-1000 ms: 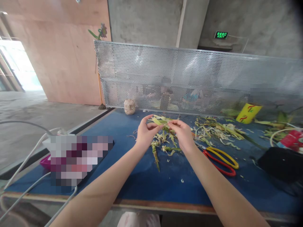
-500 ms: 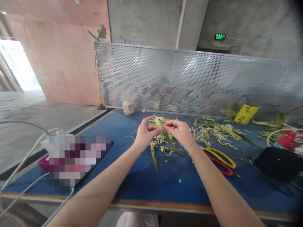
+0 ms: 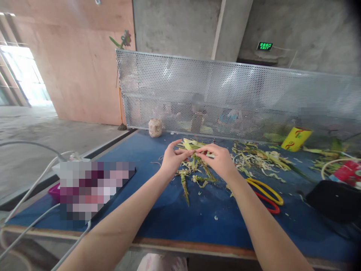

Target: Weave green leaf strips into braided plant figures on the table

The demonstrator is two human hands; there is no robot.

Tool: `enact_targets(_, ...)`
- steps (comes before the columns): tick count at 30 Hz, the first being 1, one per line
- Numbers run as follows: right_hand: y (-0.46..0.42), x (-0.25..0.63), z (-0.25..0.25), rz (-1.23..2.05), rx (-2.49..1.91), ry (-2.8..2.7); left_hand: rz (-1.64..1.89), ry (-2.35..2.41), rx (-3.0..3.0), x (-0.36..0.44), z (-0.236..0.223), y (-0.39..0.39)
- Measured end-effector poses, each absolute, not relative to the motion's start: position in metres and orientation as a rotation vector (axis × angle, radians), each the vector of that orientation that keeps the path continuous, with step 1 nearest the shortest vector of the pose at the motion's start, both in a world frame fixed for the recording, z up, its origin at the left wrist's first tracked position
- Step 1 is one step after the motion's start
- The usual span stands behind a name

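Observation:
My left hand (image 3: 172,160) and my right hand (image 3: 219,161) meet over the middle of the blue table (image 3: 169,218). Thumb and fingers of each are pinched on a pale green leaf strip (image 3: 187,144), whose broad end stands up between them. The exact grip is partly hidden by the fingers. Below the hands lie knotted or braided green plant pieces (image 3: 184,188), one pointing towards me. Scissors (image 3: 265,191) with one yellow and one red handle loop rest beside my right forearm, which covers their blades.
Shredded leaf scraps (image 3: 262,158) are strewn at the right. A yellow roll (image 3: 296,139) and a whitish lump (image 3: 155,128) stand near the perforated metal screen (image 3: 180,90). At right sits a black object (image 3: 332,201); at left, a blurred flat item (image 3: 96,192) and white cables (image 3: 31,180).
The view has shifted slightly. The fingertips have moved a little on the leaf strip, and its free end now leans up and to the left. Both hands remain pinched together.

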State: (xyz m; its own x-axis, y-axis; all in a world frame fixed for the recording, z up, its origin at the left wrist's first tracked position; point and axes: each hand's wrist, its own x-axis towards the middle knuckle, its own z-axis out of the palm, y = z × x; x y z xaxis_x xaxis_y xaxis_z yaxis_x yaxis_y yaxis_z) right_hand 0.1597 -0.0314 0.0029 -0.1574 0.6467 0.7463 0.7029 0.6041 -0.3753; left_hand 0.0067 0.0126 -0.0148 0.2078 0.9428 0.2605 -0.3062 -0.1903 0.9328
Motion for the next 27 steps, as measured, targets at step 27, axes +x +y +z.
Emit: enact_targets(27,-0.029,0.1594,-0.0001,0.225,-1.044,-1.847,1.193,0.703,1.193,0.0098,-0.0135,0.0088)
